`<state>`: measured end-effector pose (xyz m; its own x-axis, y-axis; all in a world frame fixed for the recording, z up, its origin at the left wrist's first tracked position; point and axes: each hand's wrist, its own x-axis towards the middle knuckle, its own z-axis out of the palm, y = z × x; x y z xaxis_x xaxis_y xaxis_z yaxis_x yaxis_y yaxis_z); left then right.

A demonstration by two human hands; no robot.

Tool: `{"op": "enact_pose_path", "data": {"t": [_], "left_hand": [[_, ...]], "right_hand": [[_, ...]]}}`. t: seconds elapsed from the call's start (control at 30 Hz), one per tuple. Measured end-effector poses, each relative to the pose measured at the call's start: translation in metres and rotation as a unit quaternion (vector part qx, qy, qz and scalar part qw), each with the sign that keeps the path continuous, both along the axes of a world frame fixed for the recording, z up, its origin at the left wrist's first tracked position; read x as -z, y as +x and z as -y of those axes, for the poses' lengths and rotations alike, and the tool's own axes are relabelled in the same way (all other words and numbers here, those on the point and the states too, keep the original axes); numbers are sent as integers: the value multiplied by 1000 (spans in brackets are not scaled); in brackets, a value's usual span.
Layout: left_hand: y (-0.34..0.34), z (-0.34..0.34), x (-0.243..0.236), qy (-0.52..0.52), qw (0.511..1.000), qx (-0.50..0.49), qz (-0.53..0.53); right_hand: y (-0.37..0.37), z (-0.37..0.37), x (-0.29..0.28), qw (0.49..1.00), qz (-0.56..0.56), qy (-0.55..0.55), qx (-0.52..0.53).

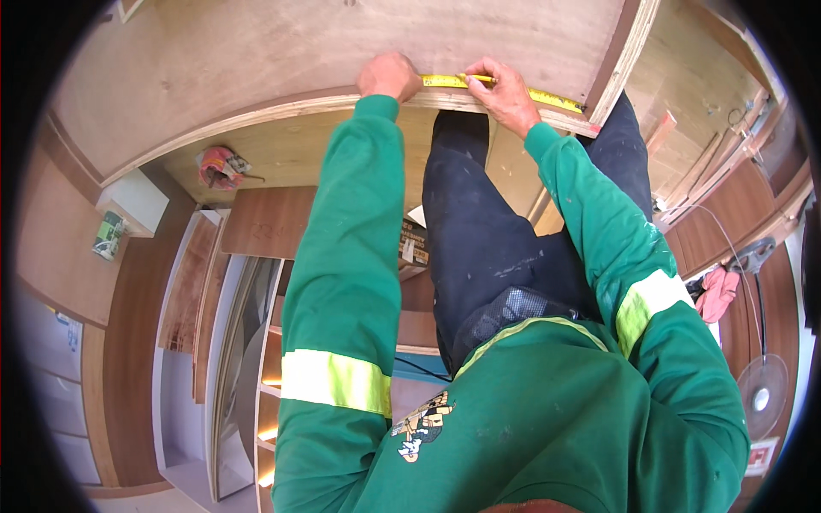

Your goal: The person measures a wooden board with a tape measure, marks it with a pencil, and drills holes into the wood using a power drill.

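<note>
A yellow tape measure (443,81) lies stretched along the near edge of a large wooden panel (256,51), its blade reaching the raised strip at the right corner. My left hand (389,77) is closed at the blade's left end, and the case is hidden in the fist. Between thumb and fingers, my right hand (510,96) pinches a slim yellow pencil (484,79), its tip over the blade and panel edge. The lower part of this hand rests across the tape and the panel's rim.
Below the panel, a pinkish-red bundle (222,168) sits on a plywood surface. A small green-and-white can (109,235) stands at the far left. Brown boards (192,291) lean at lower left. On the right are a pink cloth (717,293), a cord and a clear round disc (761,400).
</note>
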<state>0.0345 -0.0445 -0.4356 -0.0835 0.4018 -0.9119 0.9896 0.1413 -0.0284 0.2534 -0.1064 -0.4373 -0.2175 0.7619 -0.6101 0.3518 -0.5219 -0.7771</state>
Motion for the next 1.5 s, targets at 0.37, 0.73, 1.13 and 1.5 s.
{"op": "enact_pose_path", "data": {"t": [0.37,0.73,1.13,1.5], "left_hand": [[-3,16,2,18,999,-24,17],[1,7,-4,26,999,-33,10],[1,10,-1,33,999,-26,8],[3,6,-3,40,999,-15,23]], "right_hand": [[-5,-1,-7,1000,23,18,4],[-6,-2,-17,999,27,21,4],[-6,-1,-15,999,22,26,15],[-3,9,7,999,26,31,5]]}}
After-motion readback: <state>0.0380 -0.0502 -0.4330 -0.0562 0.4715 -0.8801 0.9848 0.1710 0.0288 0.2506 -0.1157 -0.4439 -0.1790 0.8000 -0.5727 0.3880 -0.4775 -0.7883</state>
